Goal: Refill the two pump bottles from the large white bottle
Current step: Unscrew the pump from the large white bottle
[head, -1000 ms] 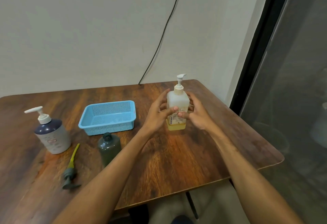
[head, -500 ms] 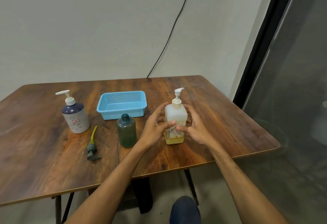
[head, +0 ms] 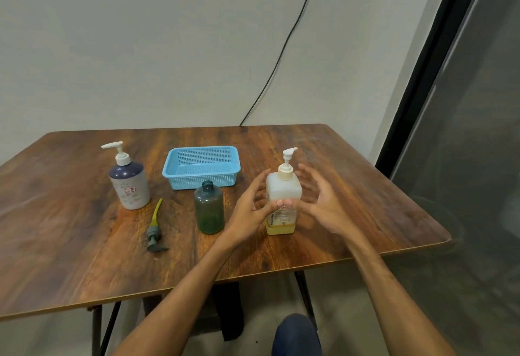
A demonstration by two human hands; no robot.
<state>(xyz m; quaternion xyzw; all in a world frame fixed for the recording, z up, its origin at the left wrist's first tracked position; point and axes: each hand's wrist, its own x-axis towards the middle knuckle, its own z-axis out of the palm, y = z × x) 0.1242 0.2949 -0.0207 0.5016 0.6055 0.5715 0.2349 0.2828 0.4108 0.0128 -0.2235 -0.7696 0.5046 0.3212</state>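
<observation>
Both hands spread-fingered around the white pump bottle (head: 283, 203): left hand (head: 251, 209) thumb touching its front, right hand (head: 323, 206) just beside it. Green bottle (head: 209, 208), uncapped, stands just left of the white one.

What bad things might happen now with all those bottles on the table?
1. The green bottle stands open; its pump lies beside it on the wooden table. The left hand is close and might knock it over.
2. The tall square white pump bottle sits loosely between left and right hand, so it might tip.
</observation>
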